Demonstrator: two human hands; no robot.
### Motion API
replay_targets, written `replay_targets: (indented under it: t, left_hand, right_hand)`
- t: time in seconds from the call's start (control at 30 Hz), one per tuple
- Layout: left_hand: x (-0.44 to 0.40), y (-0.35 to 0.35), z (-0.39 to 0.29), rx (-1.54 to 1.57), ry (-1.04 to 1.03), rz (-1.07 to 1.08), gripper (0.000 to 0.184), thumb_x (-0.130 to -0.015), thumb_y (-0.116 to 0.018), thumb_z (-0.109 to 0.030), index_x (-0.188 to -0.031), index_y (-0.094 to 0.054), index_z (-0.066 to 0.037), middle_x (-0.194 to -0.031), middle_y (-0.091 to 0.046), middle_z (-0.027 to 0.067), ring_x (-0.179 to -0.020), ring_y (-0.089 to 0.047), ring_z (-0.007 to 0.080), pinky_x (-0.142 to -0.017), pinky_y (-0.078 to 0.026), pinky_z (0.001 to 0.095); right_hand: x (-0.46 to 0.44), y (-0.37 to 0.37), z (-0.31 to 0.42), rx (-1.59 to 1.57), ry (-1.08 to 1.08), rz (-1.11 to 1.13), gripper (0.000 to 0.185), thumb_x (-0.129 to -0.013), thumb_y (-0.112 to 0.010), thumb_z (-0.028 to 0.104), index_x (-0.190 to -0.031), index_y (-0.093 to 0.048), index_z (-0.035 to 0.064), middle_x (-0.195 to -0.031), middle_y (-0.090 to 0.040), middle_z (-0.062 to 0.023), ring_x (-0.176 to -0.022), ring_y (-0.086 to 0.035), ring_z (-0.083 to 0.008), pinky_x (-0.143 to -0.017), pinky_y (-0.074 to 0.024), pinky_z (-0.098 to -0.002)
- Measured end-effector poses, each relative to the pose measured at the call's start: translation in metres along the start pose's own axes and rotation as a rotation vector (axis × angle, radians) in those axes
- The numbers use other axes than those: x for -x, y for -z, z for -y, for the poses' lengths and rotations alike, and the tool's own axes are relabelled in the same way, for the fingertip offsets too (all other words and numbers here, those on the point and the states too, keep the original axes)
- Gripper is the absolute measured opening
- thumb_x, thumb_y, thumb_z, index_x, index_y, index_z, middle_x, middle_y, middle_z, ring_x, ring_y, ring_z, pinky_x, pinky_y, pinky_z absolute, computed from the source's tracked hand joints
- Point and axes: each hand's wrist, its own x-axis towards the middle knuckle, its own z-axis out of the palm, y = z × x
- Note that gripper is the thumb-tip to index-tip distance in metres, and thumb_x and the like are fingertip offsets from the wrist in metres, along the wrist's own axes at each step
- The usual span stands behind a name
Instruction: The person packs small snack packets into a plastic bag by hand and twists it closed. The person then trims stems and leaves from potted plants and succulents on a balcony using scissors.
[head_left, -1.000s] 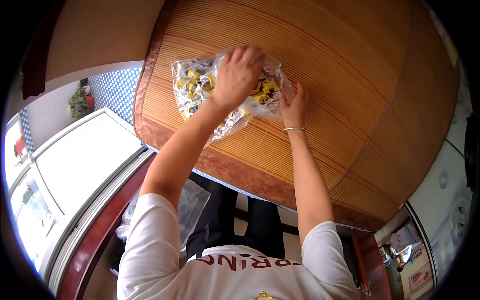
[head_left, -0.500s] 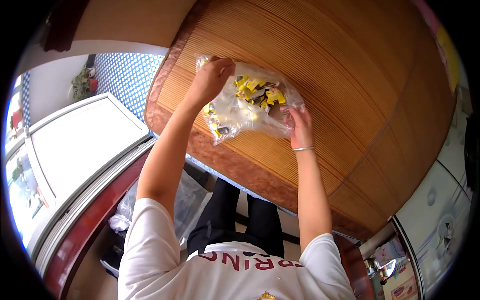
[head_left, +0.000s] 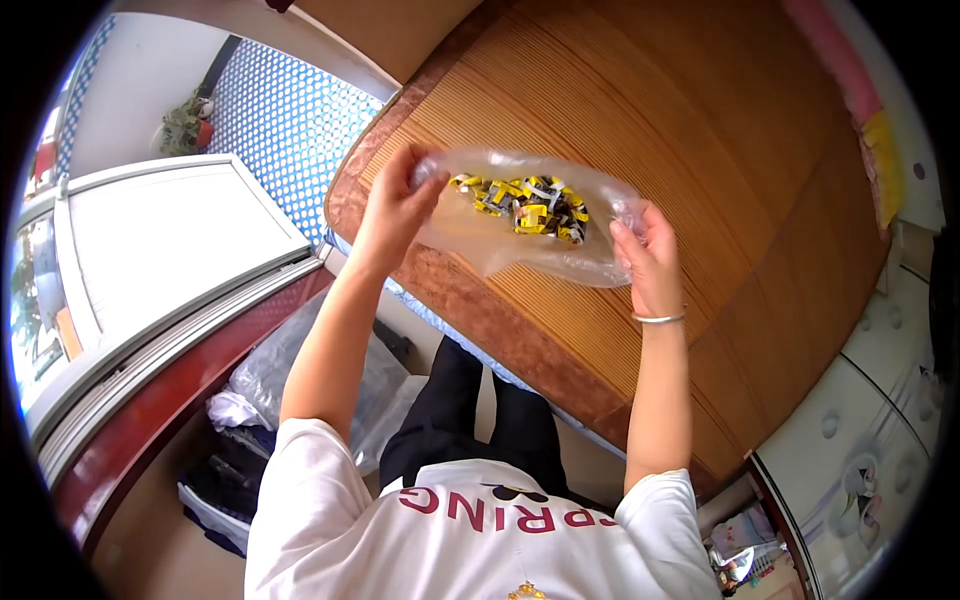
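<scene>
Two bare hands: at opposite ends of a clear plastic bag (head_left: 590,264), which is spread between them above a striped tan mat (head_left: 650,130).
Left hand (head_left: 402,205): closed on the bag's left end, fingers bunched around the film.
Right hand (head_left: 652,256): gripping the opposite end, thumb toward the bag, a silver-colored bangle (head_left: 659,318) circling the wrist.
Wrapped pieces (head_left: 535,212): yellow, black and silvery, heaped inside the bag between the hands, closer to the right hand and apart from the fingers of both.
Bag's mouth: cannot be made out through the creased, see-through film.
Mat's edge: a brown border (head_left: 470,305) running past the person's dark trousers (head_left: 455,400).
Person: in a white shirt (head_left: 440,540) with red lettering, arms extended over the mat.
Beside the legs: a larger plastic bag (head_left: 305,350), rumpled, near the left arm.
Far left: a potted plant (head_left: 183,130) by a blue-and-white dotted surface (head_left: 270,90).
Far right: pink and yellow fabric (head_left: 870,130) along the mat's far side.
</scene>
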Motion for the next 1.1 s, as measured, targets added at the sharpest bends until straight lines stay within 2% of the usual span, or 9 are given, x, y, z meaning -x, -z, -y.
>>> replay_targets:
  t: [0.23, 0.3, 0.37, 0.5, 0.57, 0.7, 0.77, 0.9, 1.1]
  left_hand:
    - [0.029, 0.005, -0.006, 0.354, -0.046, -0.040, 0.013, -0.087, -0.057, 0.001, -0.098, -0.064, -0.002, -0.085, -0.059, -0.0014, -0.074, -0.051, 0.0033, -0.065, -0.040, 0.0197]
    - [0.030, 0.010, -0.002, 0.416, -0.144, -0.058, 0.013, -0.087, -0.056, 0.002, -0.097, -0.064, -0.001, -0.082, -0.058, -0.0023, -0.072, -0.049, 0.0030, -0.066, -0.039, 0.0192]
    - [0.029, 0.015, 0.001, 0.306, -0.215, -0.053, 0.015, -0.084, -0.054, 0.007, -0.094, -0.063, 0.001, -0.083, -0.052, -0.0023, -0.073, -0.045, 0.0037, -0.067, -0.038, 0.0193]
    - [0.031, 0.021, 0.008, 0.211, -0.331, -0.007, 0.020, -0.081, -0.053, 0.012, -0.097, -0.061, 0.003, -0.089, -0.050, 0.0002, -0.080, -0.047, 0.0064, -0.071, -0.042, 0.0214]
    - [0.030, 0.020, 0.005, 0.250, -0.364, -0.013, 0.021, -0.080, -0.054, 0.013, -0.098, -0.061, 0.002, -0.088, -0.049, 0.0003, -0.082, -0.048, 0.0075, -0.076, -0.044, 0.0230]
    - [0.023, 0.030, 0.012, 0.309, -0.429, 0.013, 0.060, -0.079, -0.055, 0.013, -0.136, -0.042, -0.001, -0.123, -0.050, 0.0076, -0.110, -0.052, 0.0168, -0.087, -0.047, 0.0296]
    - [0.001, 0.056, 0.045, 0.163, -0.366, -0.048, 0.090, -0.074, -0.062, 0.004, -0.151, -0.017, -0.006, -0.152, -0.024, 0.0145, -0.138, -0.030, 0.0280, -0.106, -0.034, 0.0418]
    - [-0.045, 0.043, 0.143, -0.673, -0.284, 0.287, 0.106, -0.068, -0.078, -0.018, -0.150, -0.012, -0.003, -0.154, -0.017, 0.0216, -0.143, -0.016, 0.0365, -0.115, -0.021, 0.0433]
    - [-0.102, -0.027, 0.183, -0.440, -0.346, 0.316, 0.087, -0.069, -0.079, -0.024, -0.139, -0.032, 0.000, -0.135, -0.042, 0.0258, -0.122, -0.044, 0.0395, -0.102, -0.039, 0.0436]
  right_hand:
    - [0.017, 0.004, 0.029, -0.117, 0.318, -0.040, 0.019, -0.086, -0.063, 0.002, -0.104, -0.056, 0.0044, -0.086, -0.057, 0.0007, -0.071, -0.052, -0.0061, -0.060, -0.0432, -0.0186]
    - [0.015, 0.021, 0.025, -0.146, 0.489, -0.013, 0.027, -0.089, -0.051, -0.002, -0.115, -0.054, 0.0045, -0.100, -0.058, -0.0053, -0.083, -0.056, -0.0105, -0.074, -0.0487, -0.0238]
    - [0.008, 0.037, -0.009, 0.274, 0.484, -0.297, 0.038, -0.087, -0.050, -0.005, -0.125, -0.048, 0.0029, -0.114, -0.055, -0.0119, -0.103, -0.055, -0.0202, -0.092, -0.0476, -0.0332]
    - [-0.020, 0.061, -0.129, 1.053, 0.389, -0.028, 0.086, -0.075, -0.069, 0.004, -0.147, -0.021, 0.0030, -0.147, -0.030, -0.0197, -0.133, -0.035, -0.0341, -0.108, -0.0332, -0.0431]
    - [-0.053, 0.039, -0.143, 0.878, 0.439, 0.018, 0.085, -0.073, -0.073, 0.008, -0.144, -0.027, 0.0035, -0.144, -0.036, -0.0199, -0.130, -0.039, -0.0342, -0.105, -0.0356, -0.0420]
    - [-0.097, 0.011, -0.175, 0.787, 0.444, 0.114, 0.068, -0.074, -0.077, 0.014, -0.132, -0.046, 0.0004, -0.129, -0.053, -0.0201, -0.117, -0.052, -0.0317, -0.096, -0.0430, -0.0397]
    - [-0.101, 0.000, -0.163, 0.928, 0.126, 0.090, 0.034, -0.083, -0.070, 0.013, -0.111, -0.060, -0.0028, -0.105, -0.067, -0.0145, -0.097, -0.062, -0.0215, -0.084, -0.0478, -0.0347]
    - [-0.093, 0.008, -0.182, 0.493, 0.296, 0.011, 0.017, -0.092, -0.060, 0.010, -0.103, -0.063, -0.0027, -0.094, -0.069, -0.0056, -0.084, -0.060, -0.0121, -0.077, -0.0478, -0.0277]
    - [-0.107, 0.020, -0.199, 0.437, 0.227, -0.055, 0.021, -0.093, -0.055, 0.010, -0.108, -0.061, -0.0034, -0.102, -0.066, -0.0128, -0.093, -0.060, -0.0218, -0.085, -0.0458, -0.0347]
